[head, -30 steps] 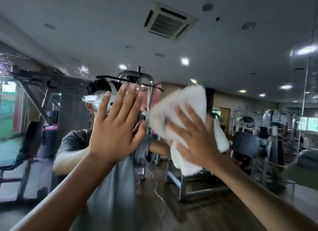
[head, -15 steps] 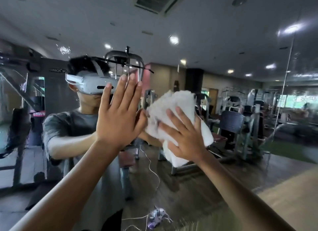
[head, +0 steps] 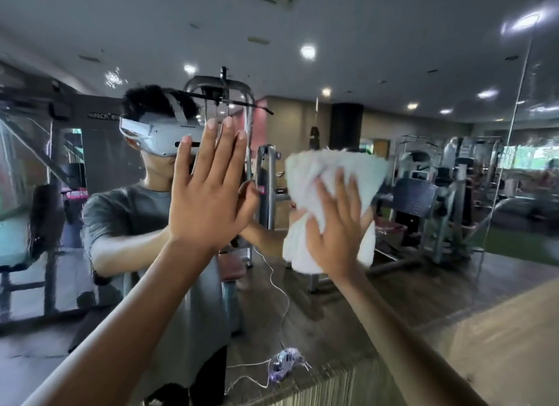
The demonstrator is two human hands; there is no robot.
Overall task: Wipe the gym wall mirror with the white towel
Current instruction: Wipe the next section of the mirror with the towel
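Two bare arms reached up to the glass. Left hand (head: pixel 208 194) lay flat on the mirror (head: pixel 393 42), fingers straight and close together, holding nothing. Right hand (head: pixel 338 233), just beside it, fingers spread, pressed the bunched white towel (head: pixel 329 175) to the glass. Towel stuck out above the fingertips and below the palm. Open glass ran rightward from the towel to a vertical seam (head: pixel 512 127). Mirror's bottom edge met a wood surface (head: pixel 508 360) low right. Weight machines (head: pixel 423 194) showed in the reflection, far back.
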